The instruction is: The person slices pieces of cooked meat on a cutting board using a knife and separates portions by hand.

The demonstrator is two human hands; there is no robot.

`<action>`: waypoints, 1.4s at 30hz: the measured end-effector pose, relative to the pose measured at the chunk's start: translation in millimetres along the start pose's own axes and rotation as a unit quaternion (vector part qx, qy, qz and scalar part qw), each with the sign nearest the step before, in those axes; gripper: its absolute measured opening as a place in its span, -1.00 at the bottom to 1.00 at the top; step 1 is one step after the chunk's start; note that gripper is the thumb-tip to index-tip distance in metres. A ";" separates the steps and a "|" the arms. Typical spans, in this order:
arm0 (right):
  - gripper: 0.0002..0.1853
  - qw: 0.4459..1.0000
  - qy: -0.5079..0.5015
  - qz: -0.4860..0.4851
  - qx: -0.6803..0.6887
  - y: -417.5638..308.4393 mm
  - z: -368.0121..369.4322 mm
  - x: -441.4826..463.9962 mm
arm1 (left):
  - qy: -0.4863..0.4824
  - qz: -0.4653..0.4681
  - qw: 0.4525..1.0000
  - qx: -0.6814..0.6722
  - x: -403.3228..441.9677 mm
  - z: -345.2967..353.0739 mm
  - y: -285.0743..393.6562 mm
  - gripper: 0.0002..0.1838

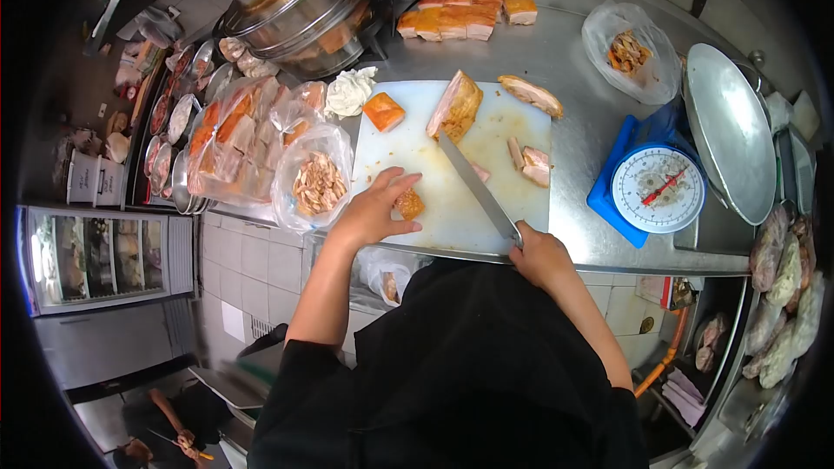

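A long knife (479,186) is in my right hand (540,256), its handle wrapped by the fingers at the board's near edge. The blade slants up and left, its tip at the lower end of a large piece of roast pork belly (458,107). My left hand (373,210) is open, thumb and fingers apart around a small browned pork piece (408,203); whether they touch it I cannot tell. Another golden-skinned block (383,111) lies at the upper left of the white cutting board (514,213). A long slice (531,95) and smaller cut pieces (532,162) lie at the right.
Several pork blocks (456,13) sit at the back. Left are a bag of meat strips (318,184), bagged meat (234,148) and a crumpled white cloth (351,92). Right are a bag of scraps (632,53) and a blue scale (658,187) with a metal pan (728,132).
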State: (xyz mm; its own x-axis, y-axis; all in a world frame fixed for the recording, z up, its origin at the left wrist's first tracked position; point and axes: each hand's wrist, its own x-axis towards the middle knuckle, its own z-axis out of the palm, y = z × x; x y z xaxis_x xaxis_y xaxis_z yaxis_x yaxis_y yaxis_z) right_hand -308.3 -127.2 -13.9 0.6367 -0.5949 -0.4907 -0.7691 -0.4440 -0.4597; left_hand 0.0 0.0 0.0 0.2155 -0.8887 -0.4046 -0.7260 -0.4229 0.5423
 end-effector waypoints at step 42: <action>-0.67 0.991 0.085 0.078 0.066 38.8 10.3 -44.3 | 0.010 0.016 0.808 -0.588 109.0 74.4 16.5 -0.78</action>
State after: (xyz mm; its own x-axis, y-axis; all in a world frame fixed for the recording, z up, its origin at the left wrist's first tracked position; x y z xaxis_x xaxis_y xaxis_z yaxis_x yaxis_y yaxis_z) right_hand -365.8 -111.2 -17.6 0.4825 -0.7595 -0.4363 -0.8369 -0.2527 -0.4855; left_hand -37.1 -90.7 -89.9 0.2284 -0.8999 -0.3714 0.3896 -0.2651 0.8820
